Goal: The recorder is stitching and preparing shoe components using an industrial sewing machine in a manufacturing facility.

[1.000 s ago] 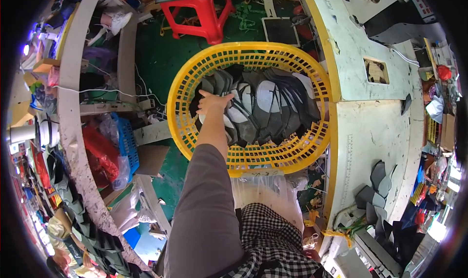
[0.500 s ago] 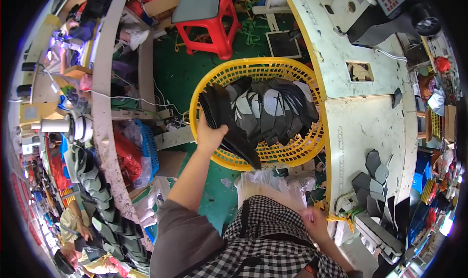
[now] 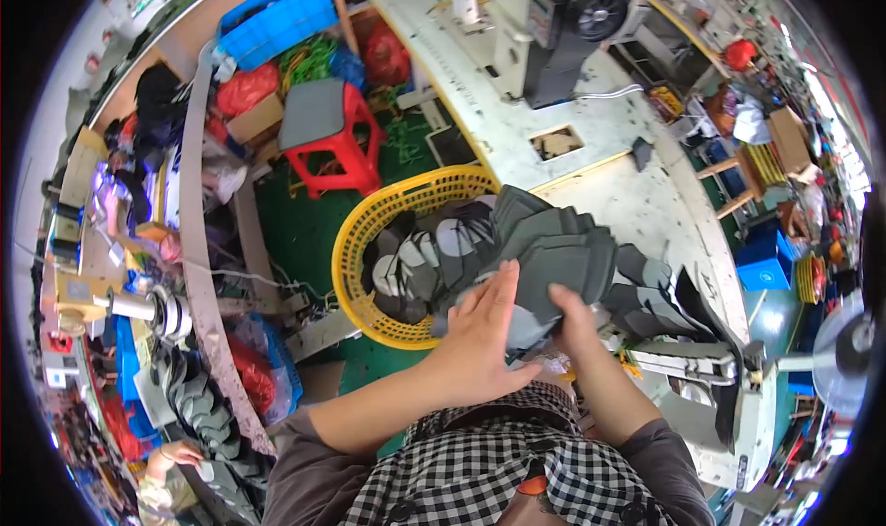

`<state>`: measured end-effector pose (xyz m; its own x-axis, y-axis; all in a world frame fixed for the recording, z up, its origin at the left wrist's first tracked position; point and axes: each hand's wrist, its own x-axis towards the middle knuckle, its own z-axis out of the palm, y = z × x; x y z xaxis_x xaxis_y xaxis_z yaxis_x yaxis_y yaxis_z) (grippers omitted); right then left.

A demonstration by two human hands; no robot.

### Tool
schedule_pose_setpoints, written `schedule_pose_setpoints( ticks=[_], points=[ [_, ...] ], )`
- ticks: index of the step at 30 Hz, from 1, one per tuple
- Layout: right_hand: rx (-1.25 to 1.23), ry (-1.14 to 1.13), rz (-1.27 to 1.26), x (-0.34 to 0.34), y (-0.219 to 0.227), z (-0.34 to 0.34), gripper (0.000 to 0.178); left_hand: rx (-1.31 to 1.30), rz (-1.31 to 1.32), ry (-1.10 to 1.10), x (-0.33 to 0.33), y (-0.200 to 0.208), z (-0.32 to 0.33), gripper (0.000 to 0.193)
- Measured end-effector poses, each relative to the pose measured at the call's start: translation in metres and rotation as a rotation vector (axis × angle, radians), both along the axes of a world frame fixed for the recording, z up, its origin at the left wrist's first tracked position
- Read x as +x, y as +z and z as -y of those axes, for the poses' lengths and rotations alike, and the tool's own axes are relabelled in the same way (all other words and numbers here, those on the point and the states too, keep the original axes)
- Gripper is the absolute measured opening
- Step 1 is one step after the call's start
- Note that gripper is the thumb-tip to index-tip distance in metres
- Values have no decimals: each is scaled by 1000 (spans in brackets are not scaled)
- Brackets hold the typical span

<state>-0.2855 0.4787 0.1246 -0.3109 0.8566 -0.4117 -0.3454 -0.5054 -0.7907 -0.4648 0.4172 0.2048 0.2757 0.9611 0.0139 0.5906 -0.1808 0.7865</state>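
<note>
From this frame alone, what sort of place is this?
Probably a footwear or garment stitching workshop: an industrial sewing machine on a worn worktable, a yellow basket of dark cut pieces, both hands fanning a stack.
</note>
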Motion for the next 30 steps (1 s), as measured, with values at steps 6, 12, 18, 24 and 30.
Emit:
schedule_pose_setpoints(
  ticks=[6,12,18,24,30],
  points=[
    [55,91,-204,62,50,17,59,-139,648,-47,-14,11,-33,102],
    [487,-67,366,42,82,64,88,-463,953,-12,47,5,4,60],
    [875,193,624,80,88,93,109,-218,696,-639,55,19,-5,90],
    [873,-110,578,81,82,101,77,-227,577,-763,78,33,-24,86],
    [807,-378,772,92,94,113,70,-66,720,-382,107,5,-11,48]
  ],
)
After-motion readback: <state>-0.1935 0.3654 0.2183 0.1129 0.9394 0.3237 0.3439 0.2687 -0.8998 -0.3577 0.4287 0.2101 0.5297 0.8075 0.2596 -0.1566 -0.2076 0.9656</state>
